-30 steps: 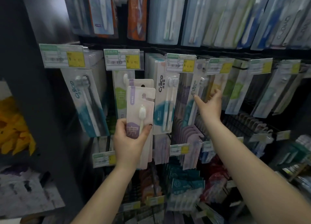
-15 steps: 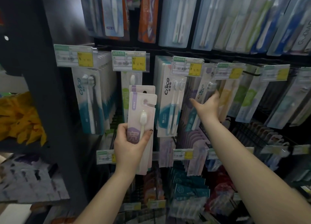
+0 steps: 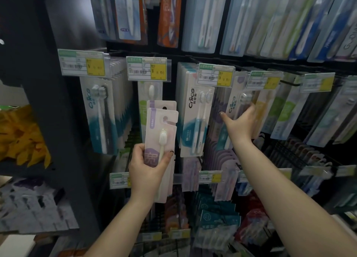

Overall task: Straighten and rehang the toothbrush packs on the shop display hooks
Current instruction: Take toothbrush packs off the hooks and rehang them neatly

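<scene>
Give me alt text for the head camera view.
A left hand holds pale pink toothbrush packs before a shop display, while the right hand reaches with fingers spread onto hanging packs under yellow price tags.

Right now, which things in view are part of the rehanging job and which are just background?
In play:
- left hand gripping the pink toothbrush packs
- right hand reaching into the hanging Cnice packs

Background:
- price tags
- top-row packs
- yellow goods on the left shelf
- teal packets below
</scene>
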The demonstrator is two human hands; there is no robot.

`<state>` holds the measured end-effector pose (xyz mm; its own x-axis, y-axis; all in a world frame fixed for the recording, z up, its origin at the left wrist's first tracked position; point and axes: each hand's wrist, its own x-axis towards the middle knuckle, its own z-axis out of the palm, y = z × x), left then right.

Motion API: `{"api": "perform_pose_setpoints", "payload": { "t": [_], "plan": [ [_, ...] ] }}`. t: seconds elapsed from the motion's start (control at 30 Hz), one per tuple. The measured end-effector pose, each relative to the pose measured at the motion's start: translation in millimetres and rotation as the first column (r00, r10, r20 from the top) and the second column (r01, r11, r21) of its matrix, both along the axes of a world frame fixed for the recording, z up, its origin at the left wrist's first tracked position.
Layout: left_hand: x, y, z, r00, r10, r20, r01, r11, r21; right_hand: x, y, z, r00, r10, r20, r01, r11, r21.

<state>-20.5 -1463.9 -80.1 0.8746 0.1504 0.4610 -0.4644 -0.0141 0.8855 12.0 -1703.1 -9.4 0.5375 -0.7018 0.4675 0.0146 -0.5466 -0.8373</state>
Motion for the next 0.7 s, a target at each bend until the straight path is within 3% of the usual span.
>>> {"api": "perform_pose_setpoints", "payload": {
  "t": [0.7],
  "plan": [
    [5, -3, -8, 1.0, -0.02, -0.02, 0.021, 0.999, 0.036, -14, 3, 9, 0.991, -0.128, -0.049, 0.123, 0.988, -0.092]
  ]
}}
